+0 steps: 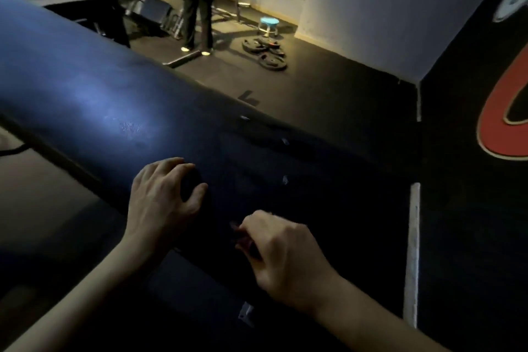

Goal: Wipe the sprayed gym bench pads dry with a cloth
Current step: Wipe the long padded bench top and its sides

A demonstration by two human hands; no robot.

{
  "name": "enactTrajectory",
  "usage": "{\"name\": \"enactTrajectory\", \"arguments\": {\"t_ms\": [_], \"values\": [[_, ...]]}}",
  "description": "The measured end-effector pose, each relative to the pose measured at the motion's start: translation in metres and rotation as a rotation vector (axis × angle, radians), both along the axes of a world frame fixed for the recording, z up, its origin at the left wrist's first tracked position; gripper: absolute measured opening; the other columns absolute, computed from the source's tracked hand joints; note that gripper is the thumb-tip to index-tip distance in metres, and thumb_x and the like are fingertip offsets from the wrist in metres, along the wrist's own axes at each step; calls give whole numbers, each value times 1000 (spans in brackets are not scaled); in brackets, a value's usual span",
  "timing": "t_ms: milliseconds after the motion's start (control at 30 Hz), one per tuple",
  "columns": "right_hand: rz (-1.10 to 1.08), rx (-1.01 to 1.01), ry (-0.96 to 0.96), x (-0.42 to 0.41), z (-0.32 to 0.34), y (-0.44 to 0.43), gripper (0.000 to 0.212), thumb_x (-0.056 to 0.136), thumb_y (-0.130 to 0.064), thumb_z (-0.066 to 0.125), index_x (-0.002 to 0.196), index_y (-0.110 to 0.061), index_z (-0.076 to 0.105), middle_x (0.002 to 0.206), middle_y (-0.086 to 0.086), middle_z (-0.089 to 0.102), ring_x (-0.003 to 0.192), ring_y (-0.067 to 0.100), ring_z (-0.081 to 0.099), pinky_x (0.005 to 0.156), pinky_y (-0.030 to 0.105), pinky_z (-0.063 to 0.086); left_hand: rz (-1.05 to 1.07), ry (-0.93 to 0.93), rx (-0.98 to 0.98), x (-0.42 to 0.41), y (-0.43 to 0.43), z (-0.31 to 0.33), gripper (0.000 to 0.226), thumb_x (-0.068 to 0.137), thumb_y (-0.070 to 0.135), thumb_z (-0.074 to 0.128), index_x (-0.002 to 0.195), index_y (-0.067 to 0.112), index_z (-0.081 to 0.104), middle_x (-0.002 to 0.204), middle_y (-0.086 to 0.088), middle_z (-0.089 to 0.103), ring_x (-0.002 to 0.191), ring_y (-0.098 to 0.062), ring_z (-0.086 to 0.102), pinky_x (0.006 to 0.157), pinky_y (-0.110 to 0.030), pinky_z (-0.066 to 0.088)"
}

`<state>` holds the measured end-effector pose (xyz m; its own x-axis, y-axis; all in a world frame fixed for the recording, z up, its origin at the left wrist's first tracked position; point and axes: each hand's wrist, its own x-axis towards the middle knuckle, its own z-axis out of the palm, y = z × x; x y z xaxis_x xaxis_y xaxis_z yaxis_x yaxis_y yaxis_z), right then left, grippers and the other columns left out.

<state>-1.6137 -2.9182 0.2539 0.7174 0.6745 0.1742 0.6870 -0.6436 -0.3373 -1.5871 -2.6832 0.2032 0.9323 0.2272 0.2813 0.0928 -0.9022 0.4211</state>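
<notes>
The bench pad (85, 80) is gleaming: smooth dark blue, vinyl-like, throwing back a soft glare, with a scuffed, crackled patch (130, 126) breaking the shine. The left hand (163, 194) is gripping a dull black cloth (192, 183), its weave lost in the dimness. The right hand (283, 251) is pinching a dark reddish thing (243, 237), material unclear. A small tab (246, 314) is glinting like bare metal. The floor (328, 88) is looking matt and rubbery, the weight plates (270, 61) are catching a faint sheen, and the stool (269, 21) is showing a smooth blue top on shiny metal legs. The wall (371, 23) is reading as flat, matt paint.
</notes>
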Motion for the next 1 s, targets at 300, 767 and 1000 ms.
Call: {"name": "enactTrajectory", "arguments": {"t_ms": [300, 767, 1000], "values": [[-427, -76, -104, 195, -8, -62, 22, 97, -28, 59, 103, -7, 60, 110, 20, 67, 100, 40, 65, 81, 41, 50, 273, 36, -8, -69, -76, 4, 70, 81, 68, 54, 125, 16, 70, 136, -5, 62, 128, -28, 53, 108, -47, 42], [-204, -164, -111, 165, 1, -56, 25, 98, -37, 57, 102, -13, 60, 109, 15, 69, 100, 37, 67, 80, 39, 51, 230, 28, -51, -85, -82, -10, 92, 78, 81, 43, 142, 17, 60, 154, -1, 49, 147, -18, 38, 122, -40, 30], [6, 46, -83, 57, -17, -23, 13, 93, -28, 65, 92, -17, 58, 88, 9, 69, 77, 33, 69, 61, 34, 46, 223, 13, -44, -87, -80, -15, 87, 82, 78, 43, 141, 16, 61, 153, -4, 51, 146, -21, 41, 120, -46, 33]]}}
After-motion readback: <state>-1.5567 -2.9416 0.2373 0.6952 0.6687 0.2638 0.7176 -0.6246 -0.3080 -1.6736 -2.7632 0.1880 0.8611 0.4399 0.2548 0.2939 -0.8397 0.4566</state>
